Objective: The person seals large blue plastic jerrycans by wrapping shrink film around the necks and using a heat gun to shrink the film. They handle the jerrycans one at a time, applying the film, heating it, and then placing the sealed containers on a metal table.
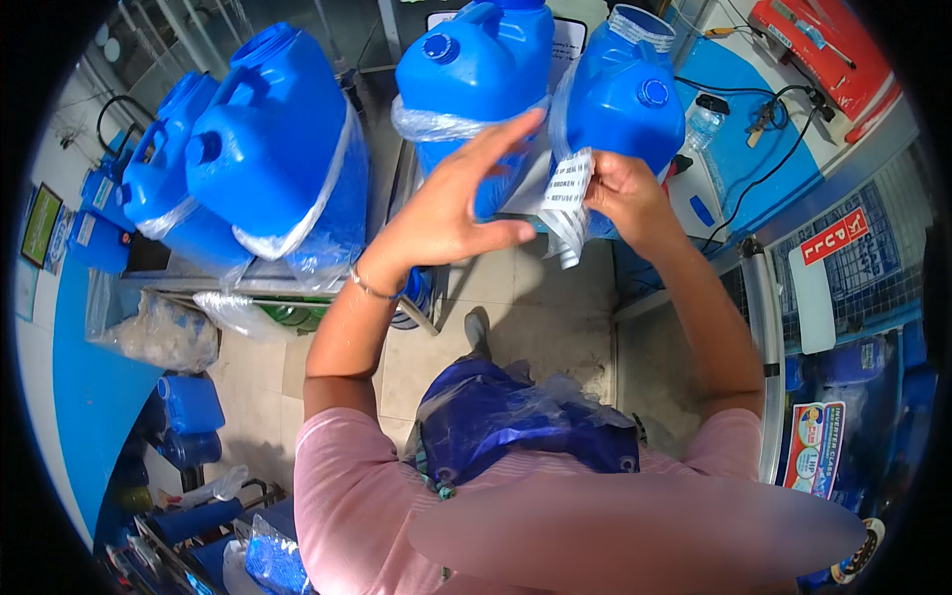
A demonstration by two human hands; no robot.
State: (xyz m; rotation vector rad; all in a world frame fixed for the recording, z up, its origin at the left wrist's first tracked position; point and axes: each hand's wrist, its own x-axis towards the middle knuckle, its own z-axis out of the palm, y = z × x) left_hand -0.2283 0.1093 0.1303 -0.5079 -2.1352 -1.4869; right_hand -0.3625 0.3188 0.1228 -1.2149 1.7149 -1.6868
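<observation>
My right hand pinches several white printed plastic seal bands between thumb and fingers, and they dangle below it. My left hand is empty, its fingers spread and thumb apart, a little left of the bands. Behind my left hand stands a blue plastic jug with a capped spout and clear plastic bunched around its body. Another blue jug stands behind my right hand, with a printed band around its wide neck. My hands partly hide the lower parts of both jugs.
Two more blue jugs in clear plastic stand on a metal table at left. A small clear bottle, black cables and a red box occupy the right counter. A glass door borders the right.
</observation>
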